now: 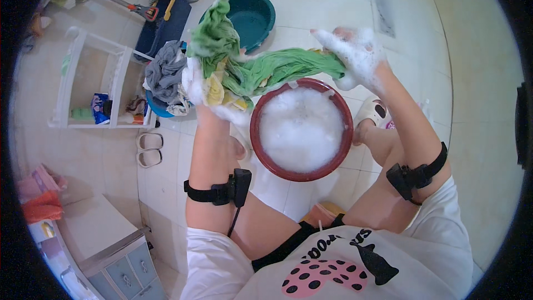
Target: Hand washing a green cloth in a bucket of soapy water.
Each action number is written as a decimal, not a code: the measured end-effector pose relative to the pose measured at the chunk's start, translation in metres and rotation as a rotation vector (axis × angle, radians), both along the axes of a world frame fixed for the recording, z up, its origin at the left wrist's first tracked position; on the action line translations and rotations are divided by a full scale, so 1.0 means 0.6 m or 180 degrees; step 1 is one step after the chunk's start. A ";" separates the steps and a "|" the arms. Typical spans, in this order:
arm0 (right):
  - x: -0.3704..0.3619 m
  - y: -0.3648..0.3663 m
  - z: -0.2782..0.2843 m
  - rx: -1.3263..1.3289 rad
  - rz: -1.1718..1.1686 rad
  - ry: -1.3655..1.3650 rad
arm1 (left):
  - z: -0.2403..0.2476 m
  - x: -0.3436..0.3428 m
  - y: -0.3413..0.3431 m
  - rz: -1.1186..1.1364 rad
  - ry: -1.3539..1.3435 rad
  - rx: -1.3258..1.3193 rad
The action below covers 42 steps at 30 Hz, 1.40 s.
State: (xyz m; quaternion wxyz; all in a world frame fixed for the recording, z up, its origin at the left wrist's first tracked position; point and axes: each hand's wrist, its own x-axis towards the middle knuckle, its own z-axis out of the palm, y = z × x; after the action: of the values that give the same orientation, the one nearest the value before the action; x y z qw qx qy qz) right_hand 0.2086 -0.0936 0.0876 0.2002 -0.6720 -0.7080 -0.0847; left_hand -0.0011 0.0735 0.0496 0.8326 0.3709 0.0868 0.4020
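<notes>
A wet, twisted green garment with yellow patches stretches between my two hands, beyond the far rim of a round dark-red basin. My left hand, thick with suds, is closed on the bunched left part, where a fold rises upward. Cloth and foam hide most of its fingers. At the other end, my right hand is also coated in white foam and closes on the garment's tip, one digit pointing left. White suds fill the basin between my legs.
A green basin stands behind the garment. Grey laundry heaps over a blue tub at left, beside a white shelf rack. Beige slippers lie by the wall, and a drawer cabinet stands lower left.
</notes>
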 end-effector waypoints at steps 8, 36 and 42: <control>-0.059 0.010 -0.006 -0.1731 -0.0536 0.3586 | 0.012 0.038 -0.048 0.1493 0.1043 0.0919; -0.036 -0.005 0.058 -0.0653 -0.0871 0.4438 | 0.078 -0.016 0.001 0.2539 0.3007 0.2749; -0.095 -0.004 0.039 -0.0156 0.0237 0.7243 | 0.085 0.022 -0.059 -0.0142 0.0227 -0.1460</control>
State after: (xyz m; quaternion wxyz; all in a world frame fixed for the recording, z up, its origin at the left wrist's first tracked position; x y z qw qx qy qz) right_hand 0.1519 -0.0963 0.1111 0.7157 -0.3412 -0.1365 0.5939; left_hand 0.0121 0.0383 0.1003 0.9002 0.1877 0.1970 0.3399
